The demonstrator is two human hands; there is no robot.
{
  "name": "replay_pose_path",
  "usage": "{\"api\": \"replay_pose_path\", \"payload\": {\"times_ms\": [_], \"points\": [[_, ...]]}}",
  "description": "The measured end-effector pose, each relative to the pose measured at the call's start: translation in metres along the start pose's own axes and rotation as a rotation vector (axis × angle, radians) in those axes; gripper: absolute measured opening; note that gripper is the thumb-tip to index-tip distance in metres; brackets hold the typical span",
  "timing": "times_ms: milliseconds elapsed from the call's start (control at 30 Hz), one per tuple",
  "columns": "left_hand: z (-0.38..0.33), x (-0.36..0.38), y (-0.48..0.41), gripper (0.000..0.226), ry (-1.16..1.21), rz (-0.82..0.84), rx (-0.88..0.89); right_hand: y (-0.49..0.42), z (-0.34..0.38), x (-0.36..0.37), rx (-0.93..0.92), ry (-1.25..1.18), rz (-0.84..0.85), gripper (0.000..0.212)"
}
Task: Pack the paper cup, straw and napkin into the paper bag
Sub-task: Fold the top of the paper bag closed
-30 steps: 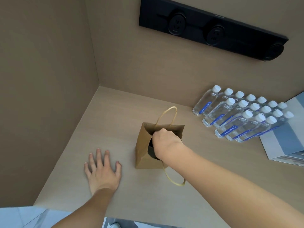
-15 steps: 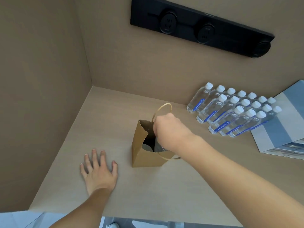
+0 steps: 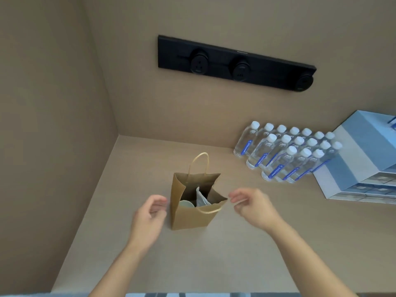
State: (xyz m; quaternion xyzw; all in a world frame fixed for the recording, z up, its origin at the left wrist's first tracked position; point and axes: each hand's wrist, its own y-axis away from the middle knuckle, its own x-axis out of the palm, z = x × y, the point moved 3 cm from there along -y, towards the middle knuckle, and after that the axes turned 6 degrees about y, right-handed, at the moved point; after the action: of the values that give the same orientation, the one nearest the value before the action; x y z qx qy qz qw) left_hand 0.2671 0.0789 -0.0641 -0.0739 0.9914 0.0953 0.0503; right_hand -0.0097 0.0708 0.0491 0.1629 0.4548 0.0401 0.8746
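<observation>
Both my hands left the paper bag (image 3: 189, 217), frame centre: left hand (image 3: 150, 213) and right hand (image 3: 251, 203) flank it, loosely curled, empty.

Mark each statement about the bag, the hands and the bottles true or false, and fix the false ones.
1. The paper bag stands upright with its mouth open. True.
2. The right hand is inside the bag. False: it hovers just right of it, empty.
3. The left hand lies flat on the counter. False: it is raised beside the bag, fingers curled.
4. Something white shows inside the bag. True.
5. The water bottles stand right of the bag. True.
</observation>
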Motion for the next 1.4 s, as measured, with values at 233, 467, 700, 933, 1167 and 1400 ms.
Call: {"api": "replay_pose_path", "payload": {"times_ms": [233, 467, 700, 933, 1167, 1400], "points": [[-0.035, 0.03, 0.007, 0.056, -0.172, 0.36, 0.084, -0.022, 0.008, 0.043, -0.129, -0.339, 0.194, 0.039], [-0.049, 0.03, -0.009, 0.046, -0.32, 0.184, 0.187, -0.05, -0.003, 0.051, -0.226, -0.192, 0.051, 0.014], [-0.051, 0.03, -0.014, 0.055, -0.157, 0.117, 0.2, -0.067, -0.015, 0.063, -0.14, -0.505, -0.045, 0.038], [-0.044, 0.025, -0.026, 0.031, -0.046, 0.017, 0.133, -0.081, -0.015, 0.067, -0.155, -0.66, -0.006, 0.044], [-0.038, 0.028, -0.032, 0.047, -0.175, 0.018, 0.236, -0.081, -0.015, 0.067, -0.123, -0.784, 0.031, 0.048], [-0.047, 0.031, -0.027, 0.037, -0.51, 0.098, 0.472, -0.078, -0.013, 0.069, -0.158, -0.579, 0.014, 0.03]]}}
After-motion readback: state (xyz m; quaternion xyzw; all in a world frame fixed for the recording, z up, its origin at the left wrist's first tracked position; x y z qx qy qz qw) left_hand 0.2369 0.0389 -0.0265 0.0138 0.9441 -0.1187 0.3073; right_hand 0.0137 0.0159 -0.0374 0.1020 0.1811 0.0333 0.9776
